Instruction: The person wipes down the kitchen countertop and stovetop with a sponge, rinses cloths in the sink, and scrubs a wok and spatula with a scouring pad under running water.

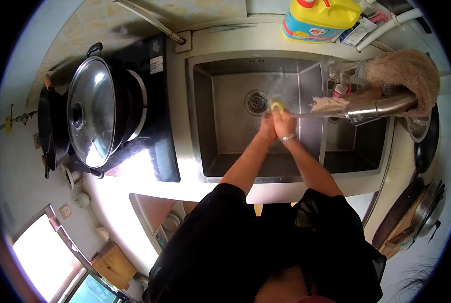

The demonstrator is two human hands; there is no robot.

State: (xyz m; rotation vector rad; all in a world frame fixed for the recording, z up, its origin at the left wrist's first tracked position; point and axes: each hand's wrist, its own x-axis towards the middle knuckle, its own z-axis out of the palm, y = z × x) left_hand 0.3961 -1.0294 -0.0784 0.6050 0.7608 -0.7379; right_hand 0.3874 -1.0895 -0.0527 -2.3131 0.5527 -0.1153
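Over the larger basin of the steel sink (205,121), my left hand (268,127) and my right hand (284,124) are pressed together around a small pale-yellow thing (277,105). Its kind is too small and blurred to make out. A silver bracelet (289,137) circles my right wrist. From the metal faucet (362,115) on the right, a stream of water runs across onto my hands, and splashes show around them. The round drain (257,102) lies just beyond, to the left. My fingers are mostly hidden behind the backs of my hands.
A fluffy brown cloth (410,76) drapes over the faucet. Behind the sink stands a yellow jug (319,20). Left of it, a lidded pot (91,111) sits on the black stove (162,136). The smaller basin (362,146) adjoins on the right; pans and lids (427,212) lean farther right.
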